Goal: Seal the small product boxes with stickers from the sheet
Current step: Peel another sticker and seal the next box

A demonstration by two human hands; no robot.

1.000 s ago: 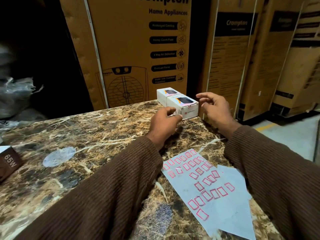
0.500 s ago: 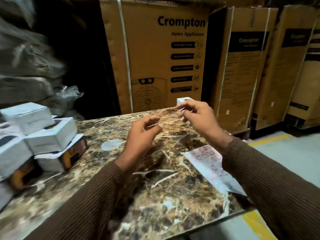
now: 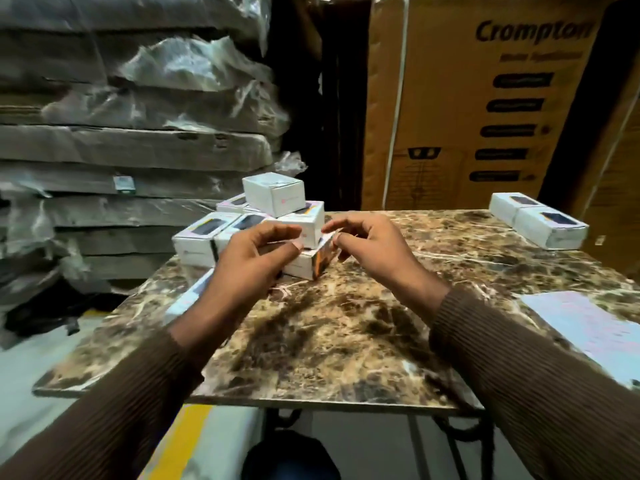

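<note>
A pile of small white product boxes point(image 3: 273, 192) stands at the table's far left corner. One small box point(image 3: 310, 266) with a dark and orange end lies at the front of the pile, on the marble. My left hand point(image 3: 254, 259) curls over its left side with the thumb on its top. My right hand point(image 3: 372, 249) pinches its upper right corner between thumb and forefinger. Two more white boxes point(image 3: 540, 223) lie side by side at the far right. The pale sticker sheet point(image 3: 588, 329) lies near the right edge, blurred.
The brown marble table point(image 3: 346, 344) ends close in front of me, with floor and a yellow line below. Tall cardboard cartons point(image 3: 485, 98) stand behind it. Plastic-wrapped flat stacks point(image 3: 138, 140) rise on the left. Another white box point(image 3: 192, 296) lies partly behind my left forearm.
My view has swung left. Both hands left the two boxes at the right, crossed the table with nothing in them, and now close on a box at the pile.
</note>
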